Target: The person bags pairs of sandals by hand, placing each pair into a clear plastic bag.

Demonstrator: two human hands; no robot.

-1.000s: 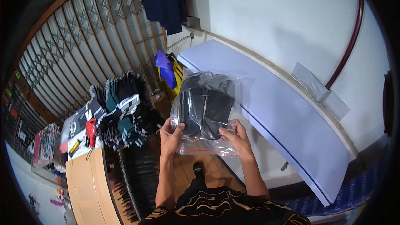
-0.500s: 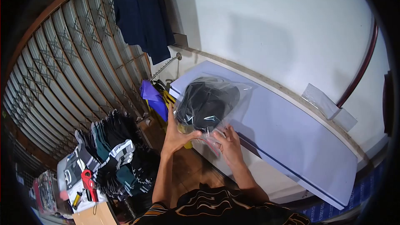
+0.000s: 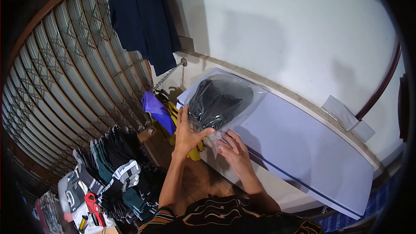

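Note:
A clear plastic bag with a dark, bunched item inside is held over the near-left part of a pale lavender board. My left hand grips the bag's lower left side, its thumb pressing near the bag's gathered mouth. At that mouth, which has a reddish edge, my right hand has its fingers bent around the plastic. The far ends of some right fingers are hard to make out.
Stacks of dark socks lie at the lower left, beside a red tool. Purple cloth and yellow items hang left of the board. Dark navy clothing hangs above. A folding metal gate stands at the left.
The bag's mouth is bunched more tightly between my hands, and its reddish edge has drawn in. My right fingers have shifted slightly left and curled more. The camera view has moved slightly.

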